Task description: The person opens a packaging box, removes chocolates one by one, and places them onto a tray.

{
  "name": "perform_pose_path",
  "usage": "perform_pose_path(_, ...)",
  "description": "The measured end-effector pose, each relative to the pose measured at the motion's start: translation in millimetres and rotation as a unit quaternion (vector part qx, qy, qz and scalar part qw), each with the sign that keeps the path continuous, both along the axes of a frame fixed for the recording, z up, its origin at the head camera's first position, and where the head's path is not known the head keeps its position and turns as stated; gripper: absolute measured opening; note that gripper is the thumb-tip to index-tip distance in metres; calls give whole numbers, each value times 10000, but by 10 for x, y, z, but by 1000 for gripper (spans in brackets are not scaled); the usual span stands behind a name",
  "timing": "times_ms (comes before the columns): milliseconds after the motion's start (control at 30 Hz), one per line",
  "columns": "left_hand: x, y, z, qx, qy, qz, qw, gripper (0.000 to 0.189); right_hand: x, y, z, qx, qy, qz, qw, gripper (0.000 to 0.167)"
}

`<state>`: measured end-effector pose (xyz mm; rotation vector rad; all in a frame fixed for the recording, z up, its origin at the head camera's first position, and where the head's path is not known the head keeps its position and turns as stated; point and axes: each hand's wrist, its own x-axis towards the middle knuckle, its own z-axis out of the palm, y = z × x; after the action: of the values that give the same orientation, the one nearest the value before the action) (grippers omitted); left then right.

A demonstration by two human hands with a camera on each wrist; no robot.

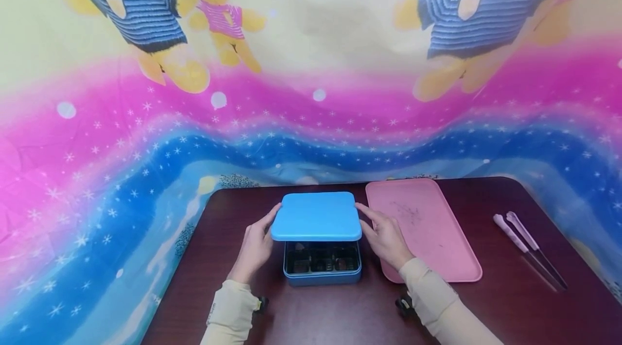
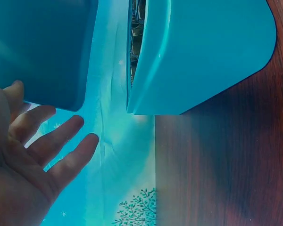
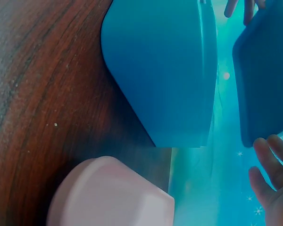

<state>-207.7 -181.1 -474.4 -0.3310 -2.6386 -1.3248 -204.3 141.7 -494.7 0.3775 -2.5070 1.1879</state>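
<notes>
Left grip (image 1: 256, 242) and right grip (image 1: 388, 236), partly spread, pinch the blue lid (image 1: 317, 215) by its sides; blue box (image 1: 323, 279) below.

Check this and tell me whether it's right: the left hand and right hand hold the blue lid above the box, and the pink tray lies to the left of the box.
One thing is wrong: the pink tray lies to the right of the box, as the head view shows. The left hand and right hand do hold the blue lid above it.
</notes>
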Motion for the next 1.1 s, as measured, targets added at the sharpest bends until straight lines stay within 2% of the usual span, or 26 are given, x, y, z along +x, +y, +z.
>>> perform_pose_path(267,8,8,30,-167,335,265,9989,61,2,-26,49,-104,330,-15,9994,42)
perform_pose_path(500,1,21,25,-392,1043,311,9933,58,-14,-45,78,-382,732,-142,9965,39)
perform_pose_path(633,0,52,48,-486,1532,395,9862,48,-24,-75,114,-491,920,-331,9940,37)
perform_pose_path(733,-8,75,78,-577,1770,490,9813,43,-33,-107,147,-533,979,-497,9925,35)
perform_pose_path(867,-8,92,113,-616,1896,564,9783,40,-33,-138,166,-547,992,-647,9915,34)
perform_pose_path(1100,21,98,124,-566,1789,654,9801,38,-13,-140,157,-363,1199,-674,9898,37)
